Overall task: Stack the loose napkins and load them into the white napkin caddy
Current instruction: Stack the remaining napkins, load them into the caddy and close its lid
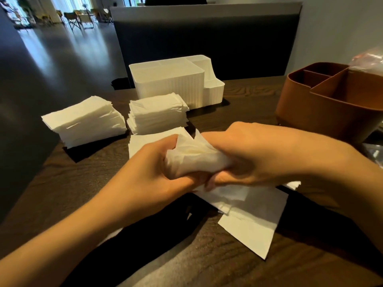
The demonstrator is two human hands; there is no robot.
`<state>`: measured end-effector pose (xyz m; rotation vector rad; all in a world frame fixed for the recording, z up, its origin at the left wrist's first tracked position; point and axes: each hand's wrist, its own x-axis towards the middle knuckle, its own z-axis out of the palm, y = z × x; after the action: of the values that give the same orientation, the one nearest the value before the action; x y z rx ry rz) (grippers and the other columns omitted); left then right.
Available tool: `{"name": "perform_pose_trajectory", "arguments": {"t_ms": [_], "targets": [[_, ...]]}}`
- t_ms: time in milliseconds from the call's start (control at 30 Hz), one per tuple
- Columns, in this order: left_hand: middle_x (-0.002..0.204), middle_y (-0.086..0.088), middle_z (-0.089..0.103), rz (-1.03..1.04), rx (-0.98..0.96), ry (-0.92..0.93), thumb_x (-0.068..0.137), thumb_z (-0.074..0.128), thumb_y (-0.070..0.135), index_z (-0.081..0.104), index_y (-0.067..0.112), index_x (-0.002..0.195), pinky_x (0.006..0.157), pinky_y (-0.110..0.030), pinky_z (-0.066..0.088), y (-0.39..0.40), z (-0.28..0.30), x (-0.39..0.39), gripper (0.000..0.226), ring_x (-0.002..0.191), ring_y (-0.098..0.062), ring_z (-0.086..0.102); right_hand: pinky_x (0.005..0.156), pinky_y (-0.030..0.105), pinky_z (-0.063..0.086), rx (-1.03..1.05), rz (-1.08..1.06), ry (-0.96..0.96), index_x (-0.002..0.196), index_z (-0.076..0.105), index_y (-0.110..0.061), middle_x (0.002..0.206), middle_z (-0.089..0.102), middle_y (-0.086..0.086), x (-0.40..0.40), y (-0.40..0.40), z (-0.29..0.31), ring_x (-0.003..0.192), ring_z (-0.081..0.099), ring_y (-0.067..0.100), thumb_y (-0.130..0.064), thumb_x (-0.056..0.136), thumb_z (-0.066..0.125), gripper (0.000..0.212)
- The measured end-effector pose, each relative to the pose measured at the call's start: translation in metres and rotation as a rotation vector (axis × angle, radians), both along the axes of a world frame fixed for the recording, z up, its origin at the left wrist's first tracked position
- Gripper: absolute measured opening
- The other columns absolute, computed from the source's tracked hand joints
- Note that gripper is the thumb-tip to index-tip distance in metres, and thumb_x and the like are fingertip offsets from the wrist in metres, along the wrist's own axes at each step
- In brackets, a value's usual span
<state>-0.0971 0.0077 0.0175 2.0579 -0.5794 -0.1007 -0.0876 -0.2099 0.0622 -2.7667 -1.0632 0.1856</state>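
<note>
Both hands (199, 162) gripping napkin bunch (192, 158), between palms

Daylight enters from windows (62, 3) at far left, glaring off the dark floor (41, 50). The arms cast hard shadows on the counter (238, 266). Edges bow with wide-angle distortion, and the background is soft.

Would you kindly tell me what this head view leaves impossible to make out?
- Inside of the white caddy: too washed out to tell whether napkins are in it.
- Flat napkins: partly covered by left hand and right hand.
- Brown caddy: cut off by the right edge.
- Bunched napkin: sheet count hidden by fingers.
</note>
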Motion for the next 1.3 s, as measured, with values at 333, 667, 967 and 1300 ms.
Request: {"name": "perform_pose_trajectory", "arguments": {"t_ms": [333, 667, 967, 1300], "targets": [[0.11, -0.004, 0.077, -0.148, 0.024, 0.04, 0.069, 0.083, 0.051, 0.068, 0.017, 0.114, 0.095, -0.044, 0.058, 0.025, 0.028, -0.012, 0.059, 0.103, -0.03, 0.072, 0.06, 0.018, 0.042, 0.107, 0.001, -0.097, 0.102, 0.062, -0.026, 0.084, 0.061, -0.013, -0.014, 0.02, 0.019, 0.072, 0.057, 0.003, -0.042, 0.09, 0.071, 0.022], [0.114, 0.016, 0.071, 0.053, -0.013, 0.023, 0.068, 0.093, 0.043, 0.063, 0.034, 0.123, 0.086, -0.018, 0.055, 0.058, -0.013, -0.067, 0.063, 0.103, -0.004, 0.07, 0.092, 0.027, 0.046, 0.316, -0.055, -0.091, 0.137, 0.042, -0.025, 0.132, 0.057, -0.005, -0.073, 0.045, -0.034, 0.113, 0.052, 0.008, -0.045, 0.087, 0.074, 0.062], [0.095, 0.003, 0.079, -0.068, 0.091, 0.05, 0.085, 0.079, 0.03, 0.078, 0.025, 0.107, 0.076, -0.025, 0.055, 0.057, 0.0, -0.044, 0.022, 0.087, -0.008, 0.073, 0.084, 0.008, 0.048, 0.252, -0.061, 0.047, 0.14, 0.048, -0.036, 0.129, 0.062, -0.02, -0.05, 0.036, -0.012, 0.111, 0.058, -0.007, -0.055, 0.092, 0.062, 0.054], [0.108, 0.019, 0.072, -0.32, 0.279, 0.151, 0.091, 0.072, 0.033, 0.073, 0.035, 0.111, 0.09, -0.017, 0.054, 0.033, 0.037, 0.0, 0.02, 0.104, -0.002, 0.067, 0.117, 0.031, 0.034, 0.077, -0.293, 0.088, 0.153, 0.023, -0.052, 0.156, 0.032, -0.03, -0.035, -0.043, -0.037, 0.139, 0.032, -0.006, -0.065, 0.081, 0.067, 0.086]]}}
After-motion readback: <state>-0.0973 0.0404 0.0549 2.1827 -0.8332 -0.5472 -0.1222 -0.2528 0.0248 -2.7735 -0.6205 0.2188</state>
